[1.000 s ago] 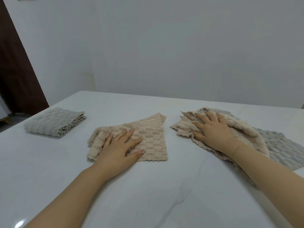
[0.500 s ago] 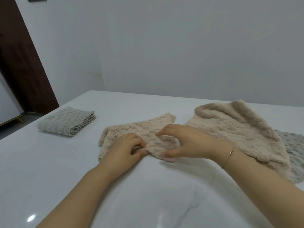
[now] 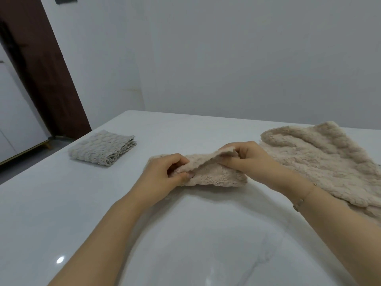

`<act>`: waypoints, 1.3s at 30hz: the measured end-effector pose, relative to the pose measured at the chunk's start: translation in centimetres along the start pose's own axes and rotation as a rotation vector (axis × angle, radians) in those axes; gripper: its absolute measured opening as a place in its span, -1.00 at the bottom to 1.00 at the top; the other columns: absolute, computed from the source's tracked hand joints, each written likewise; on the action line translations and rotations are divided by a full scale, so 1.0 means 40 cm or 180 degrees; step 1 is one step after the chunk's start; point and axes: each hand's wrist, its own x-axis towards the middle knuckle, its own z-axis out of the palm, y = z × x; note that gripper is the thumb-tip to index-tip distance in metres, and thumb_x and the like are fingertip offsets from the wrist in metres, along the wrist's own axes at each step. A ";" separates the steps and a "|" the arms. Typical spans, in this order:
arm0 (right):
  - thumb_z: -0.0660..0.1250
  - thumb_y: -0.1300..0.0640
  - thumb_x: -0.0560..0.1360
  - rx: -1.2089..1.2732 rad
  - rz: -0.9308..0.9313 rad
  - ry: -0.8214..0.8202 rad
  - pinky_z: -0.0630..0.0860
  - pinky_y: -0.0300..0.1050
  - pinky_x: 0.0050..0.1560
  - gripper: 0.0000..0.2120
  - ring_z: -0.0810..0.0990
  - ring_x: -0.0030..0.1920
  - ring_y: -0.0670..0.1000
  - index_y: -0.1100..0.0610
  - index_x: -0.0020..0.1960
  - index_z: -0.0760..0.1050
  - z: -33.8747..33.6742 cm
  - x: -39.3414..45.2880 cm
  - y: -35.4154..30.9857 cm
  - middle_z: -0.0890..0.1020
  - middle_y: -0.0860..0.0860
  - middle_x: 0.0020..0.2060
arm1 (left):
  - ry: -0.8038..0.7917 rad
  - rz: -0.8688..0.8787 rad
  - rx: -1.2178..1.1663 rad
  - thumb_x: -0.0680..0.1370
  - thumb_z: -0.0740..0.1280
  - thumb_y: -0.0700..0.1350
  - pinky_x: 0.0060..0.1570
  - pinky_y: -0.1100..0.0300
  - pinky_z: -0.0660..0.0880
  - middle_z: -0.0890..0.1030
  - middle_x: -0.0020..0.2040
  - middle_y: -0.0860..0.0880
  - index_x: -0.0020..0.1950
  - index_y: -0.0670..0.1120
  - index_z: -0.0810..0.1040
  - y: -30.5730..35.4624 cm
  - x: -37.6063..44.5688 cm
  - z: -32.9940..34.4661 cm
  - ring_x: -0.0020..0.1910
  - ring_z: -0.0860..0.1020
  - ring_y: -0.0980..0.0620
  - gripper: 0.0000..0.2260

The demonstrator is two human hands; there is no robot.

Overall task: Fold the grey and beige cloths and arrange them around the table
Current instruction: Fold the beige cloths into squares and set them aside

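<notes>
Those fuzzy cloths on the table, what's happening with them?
A person is folding them. Both hands, the left hand and the right hand, pinch the small beige cloth and lift its near edge up off the white table, partway through a fold. A grey cloth lies already folded at the far left. A bigger beige cloth lies rumpled and unfolded on the right.
</notes>
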 end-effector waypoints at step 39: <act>0.34 0.15 0.53 0.1026 0.0072 0.1803 0.53 -0.24 -0.21 -0.89 0.58 -0.27 -0.05 0.20 -0.07 0.59 -0.178 0.149 -0.129 0.62 0.01 -0.29 | 0.1304 -0.0711 -0.2113 0.59 0.28 -0.04 -0.08 0.23 0.54 0.55 -0.19 -0.05 -0.11 -0.10 0.59 0.041 0.217 -0.268 -0.20 0.56 0.06 -0.82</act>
